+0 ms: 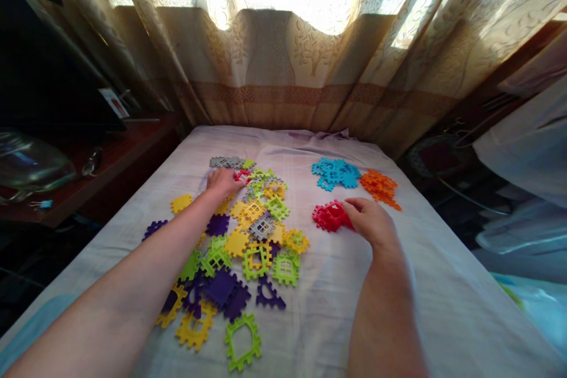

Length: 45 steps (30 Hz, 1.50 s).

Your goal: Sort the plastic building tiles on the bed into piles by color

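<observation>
At the far end of a mixed heap of toothed plastic building tiles (237, 242), my left hand (222, 181) pinches a red building tile (242, 175). Grey tiles (225, 162) lie just beyond that hand. On the right, the fingers of my right hand (370, 218) are closed on the edge of red building tiles (328, 215) bunched together on the sheet. How many red ones are there I cannot tell, since they overlap. Yellow, green, purple and grey tiles make up the heap between and below my hands.
Blue tiles (335, 173) form a pile at the back right, with orange tiles (381, 187) beside it. The sheet-covered bed (319, 319) ends at a patterned curtain (274, 65). A dark wooden cabinet (133, 150) stands left; white cloth (527, 142) hangs right.
</observation>
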Tool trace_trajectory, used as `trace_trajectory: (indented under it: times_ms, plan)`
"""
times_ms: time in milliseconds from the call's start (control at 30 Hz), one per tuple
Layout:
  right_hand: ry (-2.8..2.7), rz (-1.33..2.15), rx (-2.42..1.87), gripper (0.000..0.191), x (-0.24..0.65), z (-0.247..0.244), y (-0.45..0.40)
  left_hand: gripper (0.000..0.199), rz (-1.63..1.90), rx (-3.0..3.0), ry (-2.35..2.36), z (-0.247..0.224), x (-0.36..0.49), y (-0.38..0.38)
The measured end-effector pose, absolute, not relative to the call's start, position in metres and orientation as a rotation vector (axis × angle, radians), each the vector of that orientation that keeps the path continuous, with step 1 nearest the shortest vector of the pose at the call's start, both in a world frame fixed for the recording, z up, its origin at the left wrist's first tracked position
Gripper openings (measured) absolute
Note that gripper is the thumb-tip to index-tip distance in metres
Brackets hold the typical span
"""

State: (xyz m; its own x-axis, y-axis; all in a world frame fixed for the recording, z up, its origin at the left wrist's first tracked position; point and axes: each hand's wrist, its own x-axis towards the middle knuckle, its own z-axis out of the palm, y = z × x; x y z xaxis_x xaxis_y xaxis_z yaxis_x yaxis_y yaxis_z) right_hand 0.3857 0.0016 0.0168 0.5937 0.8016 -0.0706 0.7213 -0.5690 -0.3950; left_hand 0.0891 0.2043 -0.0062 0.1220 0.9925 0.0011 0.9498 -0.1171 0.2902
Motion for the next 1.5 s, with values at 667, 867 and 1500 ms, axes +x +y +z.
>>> trace_trajectory:
  times_ms: [667,867,1500]
  plan:
    - [-1.039,0.097,-2.313,0.046,0.399,0.011,0.006,0.018,0.643,2.018,1.158,0.012,0.160,0.116]
    - [-0.994,0.146,-2.371,0.047,0.404,0.008,0.003,0.018,0.534,2.118,1.051,-0.005,0.219,0.079]
    - [-1.546,0.221,-2.583,0.050,0.334,-0.013,0.006,0.023,1.163,2.527,1.247,-0.009,0.030,0.031]
